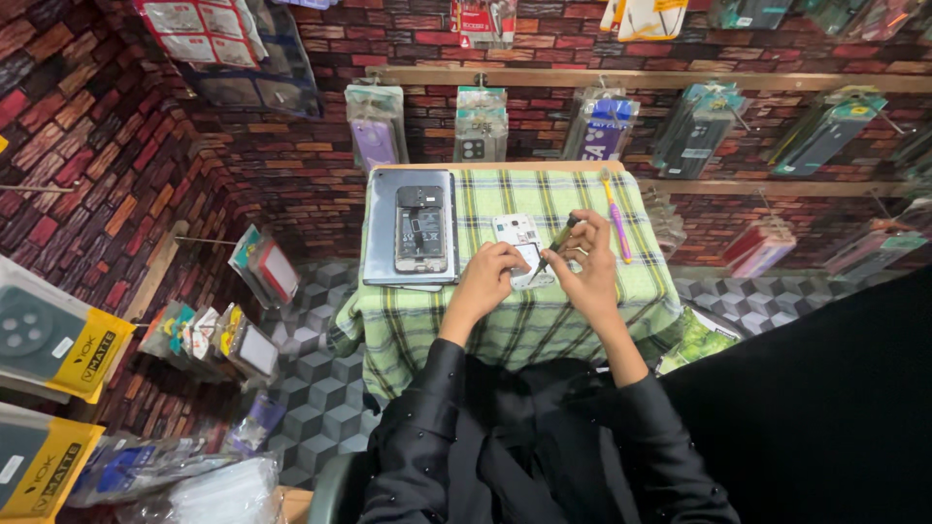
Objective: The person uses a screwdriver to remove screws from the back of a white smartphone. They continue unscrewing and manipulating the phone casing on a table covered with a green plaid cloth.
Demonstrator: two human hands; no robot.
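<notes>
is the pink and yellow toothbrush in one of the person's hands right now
No, the toothbrush lies on the checked cloth beside the right hand, which holds a screwdriver.

Small white opened phone body (520, 243), circuitry exposed, flat on green checked cloth (505, 330); slim dark-handled screwdriver (555, 243), tilted, tip on phone.

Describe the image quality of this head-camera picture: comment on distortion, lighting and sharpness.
Head view: wide-angle distortion bows the brick wall and wooden shelf; light is even and soft, with no hard shadows on the checked cloth; the left hand, right hand and opened phone are fairly sharp; the packaged cases at the lower left are stretched and softer.
</notes>
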